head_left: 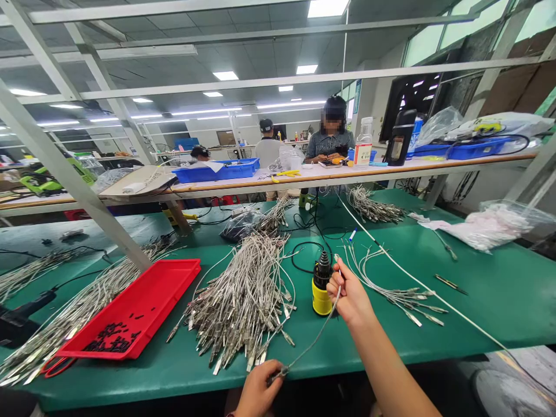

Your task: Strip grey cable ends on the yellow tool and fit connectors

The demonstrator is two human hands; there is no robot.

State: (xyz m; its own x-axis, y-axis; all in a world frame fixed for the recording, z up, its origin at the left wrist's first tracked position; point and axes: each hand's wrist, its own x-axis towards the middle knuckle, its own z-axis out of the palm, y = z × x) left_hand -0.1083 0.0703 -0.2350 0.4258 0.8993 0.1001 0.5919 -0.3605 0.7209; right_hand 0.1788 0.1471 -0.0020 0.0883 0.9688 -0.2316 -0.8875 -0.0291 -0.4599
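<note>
A single grey cable (316, 337) with a metal plug runs between my two hands. My left hand (259, 389), low at the table's front edge, is closed on its plug end. Higher up, my right hand (347, 289) pinches the other end between thumb and fingers, beside the nozzle of a yellow and black heat gun (322, 286) standing upright. To the left lies a big heap of similar cables (243, 295) with their plugs toward me. Several more cables (391, 289) are spread on the green table (347, 353) right of my right hand.
A red tray (169, 284) with small black pieces stands left. A white cord (408, 266) crosses the table's right side near tweezers (450, 284). A plastic bag (495, 226) lies far right. Overhead, a shelf (243, 186) spans the back; a co-worker (330, 136) sits beyond.
</note>
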